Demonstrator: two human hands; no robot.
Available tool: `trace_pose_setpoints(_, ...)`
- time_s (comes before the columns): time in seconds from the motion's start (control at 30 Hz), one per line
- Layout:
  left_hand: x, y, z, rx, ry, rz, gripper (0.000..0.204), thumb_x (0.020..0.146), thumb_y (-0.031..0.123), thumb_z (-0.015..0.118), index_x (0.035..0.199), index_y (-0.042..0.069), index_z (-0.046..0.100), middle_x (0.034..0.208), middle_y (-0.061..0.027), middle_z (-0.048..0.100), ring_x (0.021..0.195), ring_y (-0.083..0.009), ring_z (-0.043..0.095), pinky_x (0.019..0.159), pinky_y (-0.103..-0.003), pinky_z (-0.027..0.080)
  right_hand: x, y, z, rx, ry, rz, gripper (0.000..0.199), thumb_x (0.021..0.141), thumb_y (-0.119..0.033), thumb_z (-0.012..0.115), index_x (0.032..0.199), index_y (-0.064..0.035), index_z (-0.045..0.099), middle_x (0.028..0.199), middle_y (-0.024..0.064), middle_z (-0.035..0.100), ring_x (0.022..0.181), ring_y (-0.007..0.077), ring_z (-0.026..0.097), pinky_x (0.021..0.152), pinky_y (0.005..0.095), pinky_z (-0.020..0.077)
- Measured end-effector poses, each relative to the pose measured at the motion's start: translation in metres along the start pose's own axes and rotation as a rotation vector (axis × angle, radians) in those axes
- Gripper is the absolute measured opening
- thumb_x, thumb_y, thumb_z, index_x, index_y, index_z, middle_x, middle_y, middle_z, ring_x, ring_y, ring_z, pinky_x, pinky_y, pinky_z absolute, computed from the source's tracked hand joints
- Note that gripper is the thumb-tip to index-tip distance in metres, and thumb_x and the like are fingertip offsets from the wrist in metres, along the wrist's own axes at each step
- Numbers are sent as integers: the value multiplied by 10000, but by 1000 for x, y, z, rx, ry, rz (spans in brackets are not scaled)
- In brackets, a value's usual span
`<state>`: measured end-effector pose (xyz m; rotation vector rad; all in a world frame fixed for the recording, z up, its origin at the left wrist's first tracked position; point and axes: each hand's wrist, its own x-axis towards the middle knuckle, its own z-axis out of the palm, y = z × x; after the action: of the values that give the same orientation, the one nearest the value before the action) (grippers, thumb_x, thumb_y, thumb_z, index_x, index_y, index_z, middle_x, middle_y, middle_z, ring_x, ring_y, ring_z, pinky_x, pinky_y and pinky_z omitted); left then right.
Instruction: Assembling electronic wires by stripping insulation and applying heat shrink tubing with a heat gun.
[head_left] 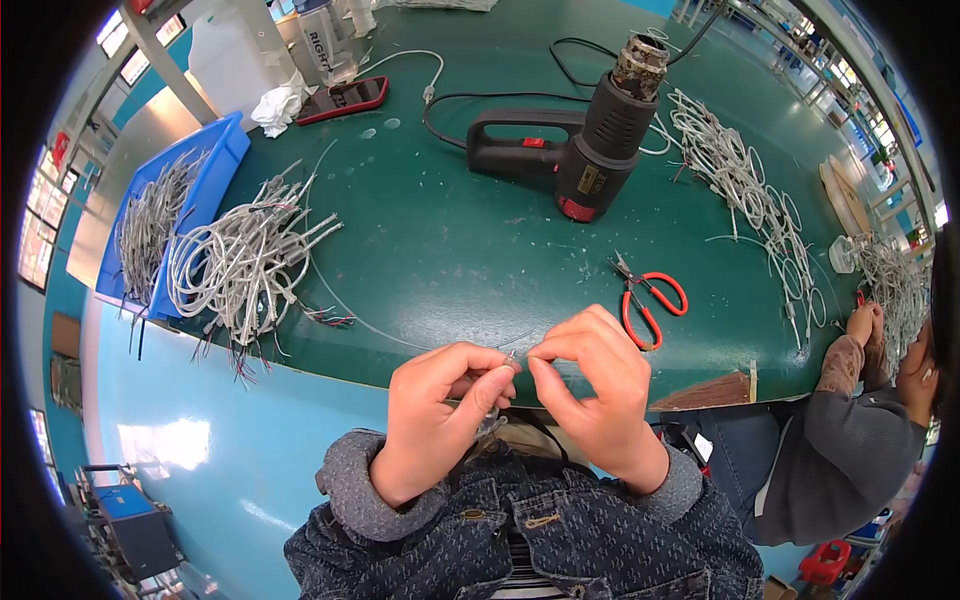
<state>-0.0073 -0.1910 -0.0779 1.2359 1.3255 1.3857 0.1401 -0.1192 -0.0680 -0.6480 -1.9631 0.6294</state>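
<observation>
Denim jacket (520,520) fabric fills the nearest foreground; above it, just off the near edge of the green table (450,260), the left hand (440,400) pinches a cable end (512,355) between thumb and forefinger. Its tip points toward the table's far edge, the long axis seemingly running back to the lap. Small and silvery grey, it shows only as a sliver; the fingers hide the rest. Close by, the right hand (600,385) has thumb and forefinger drawn together, though whether they grasp anything I cannot tell. A thin, pale strand (355,318) curves across the table toward the hands, its end hard to make out. Red-handled pliers (630,280) lie nearer the near edge than the heat gun (600,140); grey cables (245,250) heap at the near left corner, against a blue tray (230,150).
</observation>
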Motion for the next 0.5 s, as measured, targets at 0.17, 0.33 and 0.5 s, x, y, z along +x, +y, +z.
trace_pose_setpoints(0.17,3,-4,-3,9,-22,-34,87,890,23,556,881,-63,568,779,-87,616,671,-121,602,603,-226,484,-2,21,-6,-146,-66,90,134,689,54,646,804,5,596,731,94,574,686,245,555,600,321,424)
trace_pose_setpoints(0.33,3,-20,-7,66,-61,-65,102,937,65,486,902,-30,494,735,-60,589,616,-97,560,553,-215,447,-18,57,-4,-323,-268,170,150,699,14,655,839,1,602,772,88,549,756,263,554,636,340,429)
trace_pose_setpoints(0.5,6,-32,-6,-23,-84,-186,120,974,103,409,922,-2,435,641,-10,503,514,-61,425,505,-215,385,-21,60,12,-359,-338,124,145,690,-23,669,807,-13,584,817,82,534,814,271,547,664,367,431)
